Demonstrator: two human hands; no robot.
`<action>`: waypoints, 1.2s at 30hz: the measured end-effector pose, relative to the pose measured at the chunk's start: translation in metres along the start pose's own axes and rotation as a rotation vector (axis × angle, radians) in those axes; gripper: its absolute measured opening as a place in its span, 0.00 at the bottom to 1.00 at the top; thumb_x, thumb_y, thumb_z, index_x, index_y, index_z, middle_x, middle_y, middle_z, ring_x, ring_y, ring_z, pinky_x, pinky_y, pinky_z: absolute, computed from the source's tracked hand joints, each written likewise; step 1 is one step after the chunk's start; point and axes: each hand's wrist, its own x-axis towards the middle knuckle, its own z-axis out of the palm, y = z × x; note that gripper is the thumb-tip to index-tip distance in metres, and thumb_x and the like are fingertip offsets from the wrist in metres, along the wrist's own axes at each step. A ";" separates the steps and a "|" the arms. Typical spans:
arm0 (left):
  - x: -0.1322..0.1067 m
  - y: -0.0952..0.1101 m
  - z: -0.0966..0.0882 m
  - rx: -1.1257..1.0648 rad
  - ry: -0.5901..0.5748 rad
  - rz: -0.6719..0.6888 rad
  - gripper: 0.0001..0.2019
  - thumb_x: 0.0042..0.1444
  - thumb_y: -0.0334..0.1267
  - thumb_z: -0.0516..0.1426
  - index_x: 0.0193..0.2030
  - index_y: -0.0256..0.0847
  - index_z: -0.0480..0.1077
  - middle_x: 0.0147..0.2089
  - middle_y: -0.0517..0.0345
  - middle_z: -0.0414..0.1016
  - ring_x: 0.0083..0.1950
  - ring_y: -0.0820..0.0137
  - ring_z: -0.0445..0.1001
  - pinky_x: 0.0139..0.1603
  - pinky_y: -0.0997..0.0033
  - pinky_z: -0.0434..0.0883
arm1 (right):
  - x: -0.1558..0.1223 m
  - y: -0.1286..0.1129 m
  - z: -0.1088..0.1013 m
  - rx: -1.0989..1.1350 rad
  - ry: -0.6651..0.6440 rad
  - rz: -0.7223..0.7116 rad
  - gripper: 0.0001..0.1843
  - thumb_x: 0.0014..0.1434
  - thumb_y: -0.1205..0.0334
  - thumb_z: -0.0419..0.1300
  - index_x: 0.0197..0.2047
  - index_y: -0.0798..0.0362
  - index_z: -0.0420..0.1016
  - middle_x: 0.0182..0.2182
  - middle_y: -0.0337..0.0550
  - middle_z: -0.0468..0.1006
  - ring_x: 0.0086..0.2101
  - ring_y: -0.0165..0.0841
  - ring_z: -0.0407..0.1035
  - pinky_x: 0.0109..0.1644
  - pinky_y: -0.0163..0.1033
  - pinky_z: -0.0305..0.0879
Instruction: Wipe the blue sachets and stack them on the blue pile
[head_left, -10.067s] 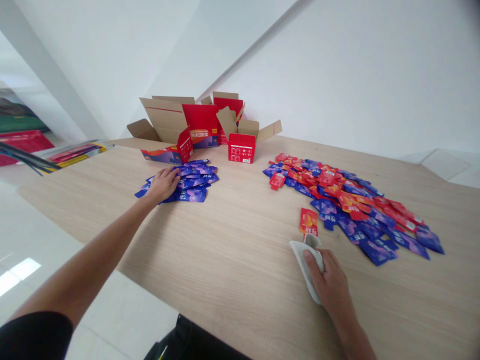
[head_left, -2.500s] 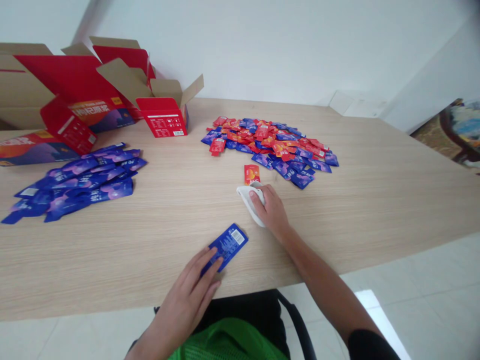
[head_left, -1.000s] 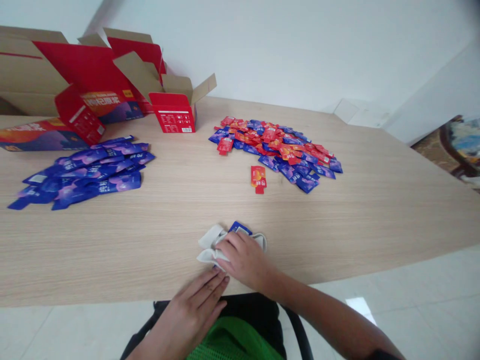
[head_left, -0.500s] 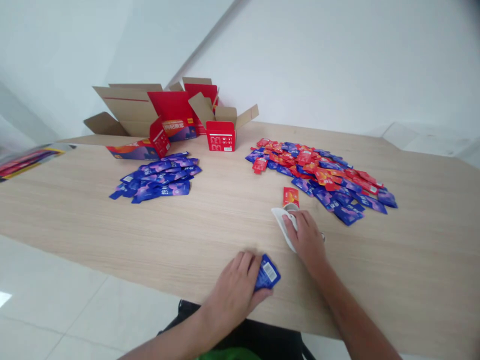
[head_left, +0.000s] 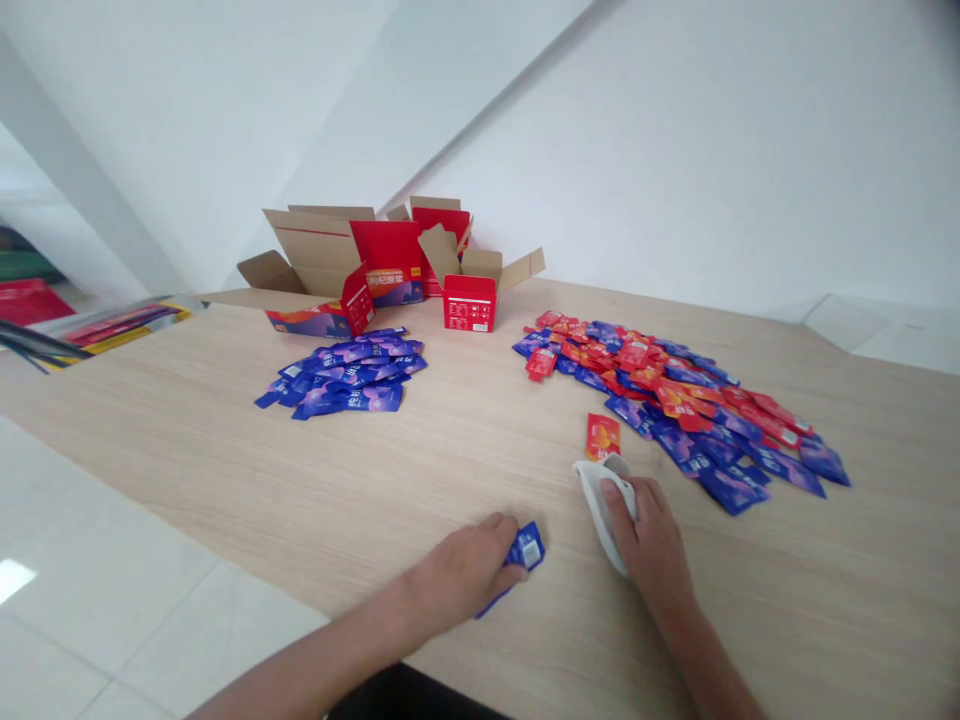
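Observation:
In my left hand (head_left: 471, 565), near the table's front edge, a blue sachet (head_left: 527, 547) is pinched, its barcode end sticking out to the right. My right hand (head_left: 651, 535) is closed on a folded white cloth (head_left: 604, 510) resting on the table. Just beyond the cloth lies a single red sachet (head_left: 603, 436), its lower end partly covered by the cloth. Farther right spreads a mixed heap of red and blue sachets (head_left: 675, 390). A pile of blue sachets (head_left: 349, 375) lies to the left.
Open cardboard boxes stand at the back left: a large one (head_left: 315, 322) lying with its flaps out, and a small red one (head_left: 469, 303) with raised flaps. The wooden table (head_left: 450, 460) meets a white wall (head_left: 712, 180) behind. Tiled floor (head_left: 142, 590) shows at the lower left.
The view has turned left, so things appear farther right and lower. My left hand has shifted left relative to the table with its blue sachet. My right hand still holds the cloth.

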 end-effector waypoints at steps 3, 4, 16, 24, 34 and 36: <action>0.001 -0.031 -0.034 -0.206 0.094 -0.055 0.14 0.68 0.51 0.57 0.45 0.43 0.71 0.36 0.58 0.78 0.36 0.65 0.77 0.38 0.67 0.73 | 0.001 0.006 -0.003 0.019 0.014 0.053 0.24 0.72 0.39 0.49 0.48 0.50 0.73 0.46 0.51 0.78 0.48 0.46 0.74 0.52 0.49 0.69; 0.002 -0.044 -0.047 -0.276 0.154 -0.089 0.16 0.69 0.54 0.55 0.44 0.43 0.71 0.34 0.59 0.77 0.35 0.66 0.76 0.37 0.68 0.72 | 0.002 0.008 -0.004 0.025 0.020 0.069 0.25 0.71 0.38 0.49 0.48 0.50 0.73 0.46 0.51 0.78 0.48 0.46 0.74 0.52 0.49 0.69; 0.051 -0.204 -0.224 -0.984 0.940 -0.482 0.18 0.68 0.45 0.60 0.58 0.39 0.71 0.55 0.49 0.75 0.49 0.63 0.77 0.48 0.57 0.79 | 0.004 0.017 0.000 0.037 0.011 0.191 0.27 0.67 0.34 0.52 0.48 0.49 0.75 0.44 0.50 0.81 0.47 0.49 0.76 0.50 0.51 0.71; 0.087 -0.239 -0.253 -1.250 1.182 -0.505 0.20 0.67 0.46 0.60 0.61 0.39 0.70 0.60 0.48 0.73 0.55 0.60 0.76 0.53 0.52 0.77 | 0.004 0.025 0.003 0.008 0.001 0.185 0.29 0.65 0.31 0.52 0.48 0.48 0.76 0.46 0.52 0.82 0.48 0.51 0.77 0.51 0.53 0.73; 0.089 -0.227 -0.244 -1.184 1.122 -0.497 0.19 0.68 0.46 0.60 0.61 0.39 0.70 0.59 0.48 0.73 0.54 0.61 0.76 0.52 0.53 0.78 | 0.003 0.030 0.006 0.037 -0.061 0.170 0.26 0.66 0.34 0.53 0.49 0.46 0.75 0.48 0.50 0.81 0.50 0.50 0.76 0.55 0.54 0.72; 0.082 -0.210 -0.228 -1.110 1.065 -0.461 0.19 0.68 0.46 0.60 0.60 0.39 0.70 0.58 0.48 0.74 0.52 0.62 0.77 0.51 0.55 0.78 | 0.002 0.027 0.005 0.043 -0.054 0.170 0.25 0.66 0.34 0.53 0.48 0.46 0.75 0.47 0.49 0.81 0.49 0.49 0.77 0.54 0.53 0.73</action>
